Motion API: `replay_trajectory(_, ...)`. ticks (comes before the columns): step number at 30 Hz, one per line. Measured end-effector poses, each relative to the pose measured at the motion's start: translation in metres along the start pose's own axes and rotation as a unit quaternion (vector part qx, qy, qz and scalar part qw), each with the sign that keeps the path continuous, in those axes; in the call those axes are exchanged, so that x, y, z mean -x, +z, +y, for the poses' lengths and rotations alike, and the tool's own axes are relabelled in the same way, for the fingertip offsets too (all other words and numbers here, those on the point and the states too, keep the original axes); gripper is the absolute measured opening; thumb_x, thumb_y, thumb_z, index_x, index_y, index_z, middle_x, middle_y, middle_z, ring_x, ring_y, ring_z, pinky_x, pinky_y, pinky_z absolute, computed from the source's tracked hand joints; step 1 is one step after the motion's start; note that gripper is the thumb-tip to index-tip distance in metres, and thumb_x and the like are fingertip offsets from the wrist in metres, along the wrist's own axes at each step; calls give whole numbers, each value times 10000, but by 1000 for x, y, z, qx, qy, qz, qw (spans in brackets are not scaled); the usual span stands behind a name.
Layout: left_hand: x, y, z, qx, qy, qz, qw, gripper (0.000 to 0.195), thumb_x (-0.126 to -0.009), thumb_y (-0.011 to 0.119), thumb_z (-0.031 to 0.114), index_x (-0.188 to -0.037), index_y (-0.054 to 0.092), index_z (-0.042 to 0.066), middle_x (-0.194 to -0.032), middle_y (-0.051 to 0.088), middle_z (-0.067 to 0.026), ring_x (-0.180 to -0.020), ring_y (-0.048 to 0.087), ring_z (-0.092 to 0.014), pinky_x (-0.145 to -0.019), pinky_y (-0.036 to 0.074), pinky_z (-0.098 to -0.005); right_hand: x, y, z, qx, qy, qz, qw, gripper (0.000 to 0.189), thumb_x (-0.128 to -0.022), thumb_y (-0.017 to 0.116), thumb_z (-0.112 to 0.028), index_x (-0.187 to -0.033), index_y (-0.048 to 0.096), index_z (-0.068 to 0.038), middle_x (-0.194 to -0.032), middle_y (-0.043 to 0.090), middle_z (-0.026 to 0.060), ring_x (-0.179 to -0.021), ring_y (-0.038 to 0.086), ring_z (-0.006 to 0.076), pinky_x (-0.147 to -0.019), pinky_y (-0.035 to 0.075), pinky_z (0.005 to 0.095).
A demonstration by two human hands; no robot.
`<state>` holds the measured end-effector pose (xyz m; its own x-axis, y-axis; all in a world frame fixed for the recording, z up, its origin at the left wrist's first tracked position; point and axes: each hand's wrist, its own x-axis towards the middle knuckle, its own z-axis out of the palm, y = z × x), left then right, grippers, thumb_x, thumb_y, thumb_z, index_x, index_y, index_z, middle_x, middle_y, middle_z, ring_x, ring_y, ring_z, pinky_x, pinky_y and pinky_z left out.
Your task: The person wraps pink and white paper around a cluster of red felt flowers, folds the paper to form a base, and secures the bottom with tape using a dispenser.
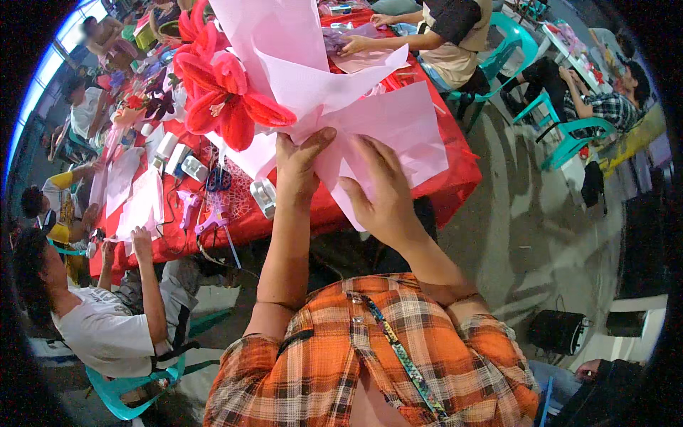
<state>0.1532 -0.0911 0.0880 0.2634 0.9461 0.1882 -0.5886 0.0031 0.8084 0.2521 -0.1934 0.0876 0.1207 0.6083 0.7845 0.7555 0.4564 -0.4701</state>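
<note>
My left hand (299,165) grips the gathered base of a sheet of pink wrapping paper (320,80), its thumb pressed across the folds. Red fuzzy-stem lilies (235,107), apparently of pipe cleaner, lean out to the left of the paper above that hand. My right hand (381,187) lies against the lower right flap of the paper, thumb and fingers spread apart. A pointed corner of the paper hangs down between my hands. Whatever stems are inside the wrap are hidden.
A red-covered table (459,181) holds glue guns (213,219), dark-handled scissors (217,179), a white device (263,197) and pink sheets (141,205). A seated person (117,315) works at my left. Another person's hands (357,45) handle paper across the table. Green plastic chairs (576,133) stand right.
</note>
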Motion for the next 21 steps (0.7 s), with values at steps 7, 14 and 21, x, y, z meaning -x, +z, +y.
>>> replay_trajectory(7,5,-4,-1,-2,-23,9,1000,559,-626,691,21,-1126,445,-21,-968,563,-110,-855,565,-214,-774,460,-321,6,21,20,-14,64,-55,996,394,-867,539,-185,-1167,461,59,-1125,503,216,-1011,511,334,-871,418,368)
replay_trajectory(14,4,-6,-8,42,-4,5,999,554,-624,683,15,-1129,458,-3,-929,569,-94,-851,564,-211,-790,452,-319,15,22,36,-292,312,1,904,239,-856,543,-114,-1060,559,9,-908,605,69,-784,592,194,-743,478,302)
replay_trajectory(21,6,-7,-7,0,8,-13,1000,566,-660,643,25,-1180,420,9,-1003,543,-100,-921,541,-219,-816,452,-323,21,20,43,-602,529,43,597,184,-838,582,-150,-989,577,-45,-935,617,45,-834,593,173,-764,489,307)
